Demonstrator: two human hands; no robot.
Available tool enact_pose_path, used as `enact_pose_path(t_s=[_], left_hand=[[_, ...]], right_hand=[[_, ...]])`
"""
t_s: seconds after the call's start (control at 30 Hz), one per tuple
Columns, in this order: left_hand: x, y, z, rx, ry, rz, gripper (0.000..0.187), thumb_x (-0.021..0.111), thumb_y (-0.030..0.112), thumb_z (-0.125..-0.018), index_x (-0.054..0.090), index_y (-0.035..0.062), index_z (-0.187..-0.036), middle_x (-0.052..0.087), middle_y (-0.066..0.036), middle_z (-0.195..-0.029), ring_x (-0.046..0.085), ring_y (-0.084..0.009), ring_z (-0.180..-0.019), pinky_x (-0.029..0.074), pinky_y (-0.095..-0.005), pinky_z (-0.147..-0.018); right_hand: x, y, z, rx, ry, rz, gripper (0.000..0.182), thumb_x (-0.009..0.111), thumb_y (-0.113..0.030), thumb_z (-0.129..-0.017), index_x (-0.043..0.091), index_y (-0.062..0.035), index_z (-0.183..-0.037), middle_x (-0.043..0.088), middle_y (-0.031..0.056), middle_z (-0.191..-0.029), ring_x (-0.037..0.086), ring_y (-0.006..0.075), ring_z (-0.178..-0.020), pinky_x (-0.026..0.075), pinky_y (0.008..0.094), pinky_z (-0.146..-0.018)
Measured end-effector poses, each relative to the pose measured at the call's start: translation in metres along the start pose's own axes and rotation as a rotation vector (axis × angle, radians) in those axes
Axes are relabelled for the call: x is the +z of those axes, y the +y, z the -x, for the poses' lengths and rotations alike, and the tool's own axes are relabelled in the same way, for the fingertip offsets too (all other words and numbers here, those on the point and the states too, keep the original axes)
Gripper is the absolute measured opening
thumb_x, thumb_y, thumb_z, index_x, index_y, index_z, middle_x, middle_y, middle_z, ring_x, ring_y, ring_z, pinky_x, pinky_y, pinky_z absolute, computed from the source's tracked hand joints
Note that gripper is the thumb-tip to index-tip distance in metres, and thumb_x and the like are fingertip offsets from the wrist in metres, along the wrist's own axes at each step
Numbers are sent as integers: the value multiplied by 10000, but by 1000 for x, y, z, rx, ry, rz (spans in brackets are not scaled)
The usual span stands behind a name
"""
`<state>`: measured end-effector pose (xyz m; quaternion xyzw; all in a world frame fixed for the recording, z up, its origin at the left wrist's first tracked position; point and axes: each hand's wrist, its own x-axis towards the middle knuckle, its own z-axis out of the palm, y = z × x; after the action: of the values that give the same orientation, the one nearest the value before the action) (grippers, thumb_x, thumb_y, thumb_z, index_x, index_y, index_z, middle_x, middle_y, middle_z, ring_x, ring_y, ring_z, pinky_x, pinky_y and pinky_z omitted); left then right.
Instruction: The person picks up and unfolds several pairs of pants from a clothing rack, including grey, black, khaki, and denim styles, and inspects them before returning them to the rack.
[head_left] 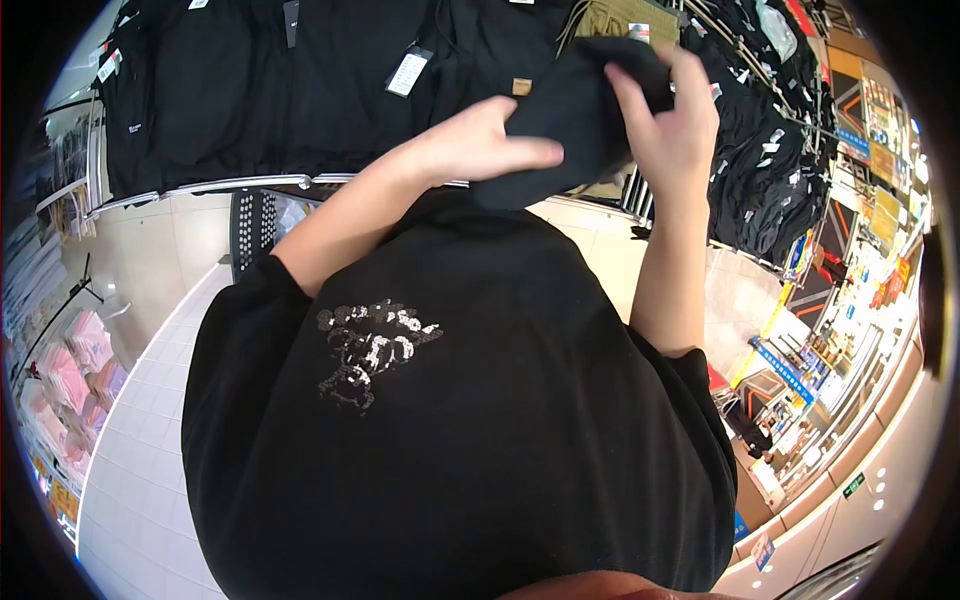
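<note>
A folded black garment [585,125] is held up in front of me, over the front edge of the clothes display. My right hand [678,120] grips its upper right corner, with cloth between the thumb and the fingers. At the garment's left side, my left hand [480,145] lies against the cloth. Its thumb and forefinger are stretched apart and slightly blurred. Behind them, black clothes [250,95] with a white paper tag [408,72] cover the display, and an olive garment with drawstrings [625,18] lies at the back.
A metal rail [240,183] runs along the display's front edge. More tagged black clothes [765,150] fill the right side. Pink packaged clothes [85,365] are at far left, near a white surface [150,420]. A black perforated panel [253,232] stands under the rail.
</note>
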<state>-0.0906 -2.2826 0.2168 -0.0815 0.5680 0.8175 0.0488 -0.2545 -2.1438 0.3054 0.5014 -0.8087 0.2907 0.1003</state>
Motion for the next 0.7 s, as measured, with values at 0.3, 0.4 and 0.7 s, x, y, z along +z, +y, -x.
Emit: enact_pose_path(t_s=[0.3, 0.4, 0.7], left_hand=[[-14, -22, -78, 224, -42, 1110, 440, 617, 303, -1001, 598, 23, -1341, 677, -113, -1295, 685, -229, -1148, 548, -402, -1016], [-17, -36, -92, 259, -134, 1341, 473, 595, 409, -1019, 615, 48, -1324, 689, -101, -1265, 676, -243, -1152, 539, -426, -1026], [-22, -254, -95, -694, 561, 639, 415, 688, 262, -989, 563, 40, -1317, 543, -159, -1427, 539, -280, -1313, 430, -427, -1123]], right_hand=[[0, 43, 45, 300, 204, -248, 312, 716, -153, -955, 647, 7, -1214, 661, 116, -1189, 628, 208, -1115, 483, 359, -1000], [7, 56, 82, 465, 144, -342, 261, 701, -140, -966, 655, 2, -1181, 666, 103, -1170, 634, 198, -1092, 491, 337, -977], [41, 78, 151, 650, -383, -282, 324, 697, -233, -970, 656, -12, -1203, 700, 120, -1156, 668, 213, -1097, 499, 372, -964]])
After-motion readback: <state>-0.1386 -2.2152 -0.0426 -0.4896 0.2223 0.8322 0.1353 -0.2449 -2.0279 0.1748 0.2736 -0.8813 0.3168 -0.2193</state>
